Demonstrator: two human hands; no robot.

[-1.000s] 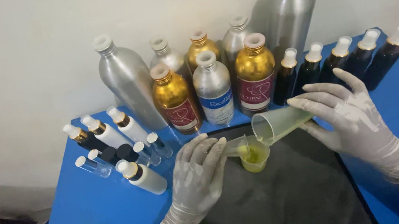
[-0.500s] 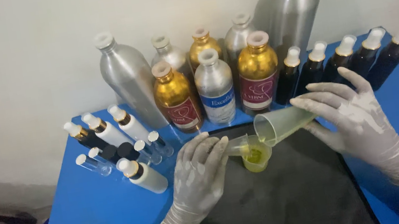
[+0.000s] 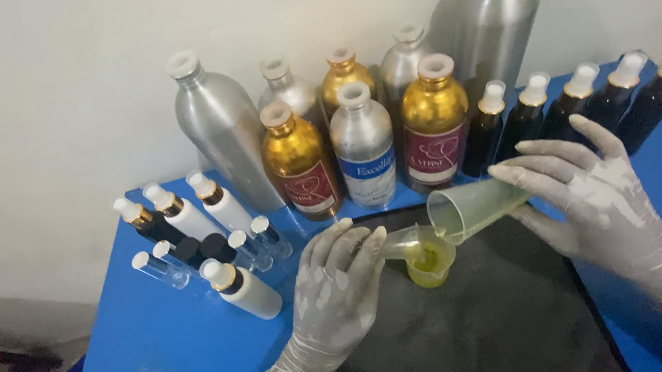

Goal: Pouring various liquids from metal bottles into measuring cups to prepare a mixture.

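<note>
My right hand has a grip on a tilted plastic beaker, its lip over a small cup of yellow-green liquid that my left hand steadies on the dark mat, mid-desk. Metal bottles line the back edge.

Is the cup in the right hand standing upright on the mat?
No, the right hand holds the clear cup tipped on its side, its mouth over the small yellow-green cup.

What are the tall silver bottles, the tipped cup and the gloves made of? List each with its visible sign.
Tall silver bottles: probably brushed aluminium, given the dull grey metallic sheen.
Tipped cup in the right hand: likely clear plastic; the yellowish tint of liquid shows through the wall.
Gloves on the left hand and the right: thin whitish latex or similar, wrinkled and close-fitting.
</note>
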